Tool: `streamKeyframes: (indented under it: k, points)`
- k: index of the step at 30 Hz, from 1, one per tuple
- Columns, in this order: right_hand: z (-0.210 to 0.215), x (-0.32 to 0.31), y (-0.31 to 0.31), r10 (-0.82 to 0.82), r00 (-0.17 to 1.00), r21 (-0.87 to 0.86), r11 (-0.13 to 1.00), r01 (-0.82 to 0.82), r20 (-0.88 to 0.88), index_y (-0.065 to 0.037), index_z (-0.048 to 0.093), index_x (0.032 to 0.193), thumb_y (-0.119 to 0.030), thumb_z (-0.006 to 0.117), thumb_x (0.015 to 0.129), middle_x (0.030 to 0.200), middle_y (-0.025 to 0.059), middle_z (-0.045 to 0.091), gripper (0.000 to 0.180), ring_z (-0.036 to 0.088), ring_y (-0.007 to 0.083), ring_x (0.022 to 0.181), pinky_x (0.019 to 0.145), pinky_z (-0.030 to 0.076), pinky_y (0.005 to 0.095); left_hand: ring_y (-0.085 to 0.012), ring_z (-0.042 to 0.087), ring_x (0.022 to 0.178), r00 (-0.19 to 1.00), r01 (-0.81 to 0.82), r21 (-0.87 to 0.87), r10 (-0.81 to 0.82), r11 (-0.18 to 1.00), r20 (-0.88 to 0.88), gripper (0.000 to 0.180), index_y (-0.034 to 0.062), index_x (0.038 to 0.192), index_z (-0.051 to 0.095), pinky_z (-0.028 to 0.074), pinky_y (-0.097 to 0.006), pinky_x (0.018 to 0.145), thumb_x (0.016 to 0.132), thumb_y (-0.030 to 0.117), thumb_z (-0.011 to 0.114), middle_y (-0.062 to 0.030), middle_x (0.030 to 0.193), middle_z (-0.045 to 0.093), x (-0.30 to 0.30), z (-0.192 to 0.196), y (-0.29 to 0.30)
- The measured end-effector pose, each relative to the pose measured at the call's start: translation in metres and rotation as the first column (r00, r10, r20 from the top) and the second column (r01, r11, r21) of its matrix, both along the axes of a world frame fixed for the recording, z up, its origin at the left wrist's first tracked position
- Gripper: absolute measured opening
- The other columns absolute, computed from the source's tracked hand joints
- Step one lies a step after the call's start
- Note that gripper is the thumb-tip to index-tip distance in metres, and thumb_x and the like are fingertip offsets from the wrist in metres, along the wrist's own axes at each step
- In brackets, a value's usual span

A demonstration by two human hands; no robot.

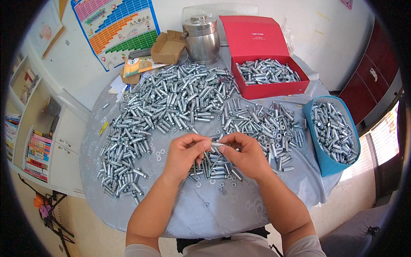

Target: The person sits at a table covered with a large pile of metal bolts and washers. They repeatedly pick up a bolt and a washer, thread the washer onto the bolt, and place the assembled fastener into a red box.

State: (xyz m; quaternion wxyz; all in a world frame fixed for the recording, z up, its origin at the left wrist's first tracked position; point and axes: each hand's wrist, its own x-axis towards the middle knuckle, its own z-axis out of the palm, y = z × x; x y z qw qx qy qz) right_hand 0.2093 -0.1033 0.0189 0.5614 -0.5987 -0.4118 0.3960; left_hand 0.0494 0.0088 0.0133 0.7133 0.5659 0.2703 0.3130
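Observation:
Over the near middle of the table, my left hand [186,154] and my right hand [245,154] meet fingertip to fingertip. Both are closed in a pinch on one silvery metal expansion bolt [217,144], held roughly level between them; the fingers cover its ends. Below the hands lie more loose bolts [218,168], with several washers and nuts [221,187] scattered toward me. A big heap of assembled expansion bolts [171,98] spreads across the far and left part of the table. To the right sits a looser pile of metal sleeves [274,124].
A red box [274,91] with its lid raised holds metal parts at the back right. A teal fabric bin [327,165] of sleeves stands at the right edge. Behind the heap are a steel pot [201,40] and a cardboard box [168,48]. A yellow pen [103,128] lies left on the grey tablecloth [171,222].

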Motion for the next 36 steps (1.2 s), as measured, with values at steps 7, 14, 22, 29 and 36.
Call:
streamKeyframes:
  k: [7,14,22,29,36]
  points:
    - [-0.001,0.006,-0.001,-0.288,0.941,0.12,0.955,0.27,0.176,0.0,0.062,0.092,-0.008,0.064,0.085,0.08,0.0052,0.062,0.01,0.056,0.0118,0.068,0.063,0.046,0.0267,-0.007,0.056,0.061,0.98,-0.033,0.122,0.056,0.992,-0.19,0.01,0.0018,0.092,0.071,0.044,-0.021,0.054,0.087,0.009,0.068,-0.0039,0.079,0.069,-0.008,0.001,0.014]
    - [-0.009,0.013,0.003,-0.499,0.763,0.397,0.852,0.343,0.411,-0.001,0.063,0.093,-0.005,0.064,0.079,0.089,0.0137,0.063,0.014,0.059,0.0308,0.088,0.081,0.046,0.039,-0.015,0.059,0.069,0.899,0.065,0.629,0.228,0.775,-0.374,0.014,0.0066,0.095,0.073,0.047,-0.028,0.062,0.084,0.009,0.066,-0.0055,0.094,0.069,-0.001,0.014,0.017]
    - [-0.009,0.014,0.003,-0.584,0.729,0.391,0.802,0.45,0.358,-0.002,0.063,0.095,-0.006,0.064,0.081,0.094,0.0137,0.062,0.015,0.058,0.0308,0.093,0.085,0.044,0.0387,-0.0285,0.063,0.09,0.816,0.455,0.843,0.243,0.288,-0.524,0.023,0.0152,0.1,0.072,0.052,-0.038,0.076,0.08,0.006,0.064,-0.0074,0.099,0.061,0.064,0.005,0.054]
    - [-0.011,0.014,0.003,-0.588,0.74,0.405,0.795,0.452,0.328,-0.002,0.063,0.096,-0.005,0.064,0.082,0.094,0.014,0.061,0.014,0.058,0.031,0.093,0.085,0.044,0.0387,-0.0302,0.06,0.1,0.659,0.673,0.733,0.37,0.097,-0.654,0.023,0.0193,0.105,0.07,0.051,-0.041,0.083,0.083,0.016,0.063,-0.0115,0.107,0.056,0.083,0.012,0.059]
    - [-0.011,0.015,0.002,-0.587,0.744,0.398,0.795,0.457,0.32,-0.002,0.063,0.095,-0.006,0.063,0.082,0.094,0.0143,0.061,0.013,0.058,0.0312,0.093,0.085,0.045,0.0387,-0.0301,0.057,0.101,0.579,0.737,0.66,0.369,0.146,-0.727,0.027,0.0185,0.107,0.068,0.049,-0.04,0.085,0.08,0.018,0.069,-0.0121,0.103,0.053,0.081,0.023,0.06]
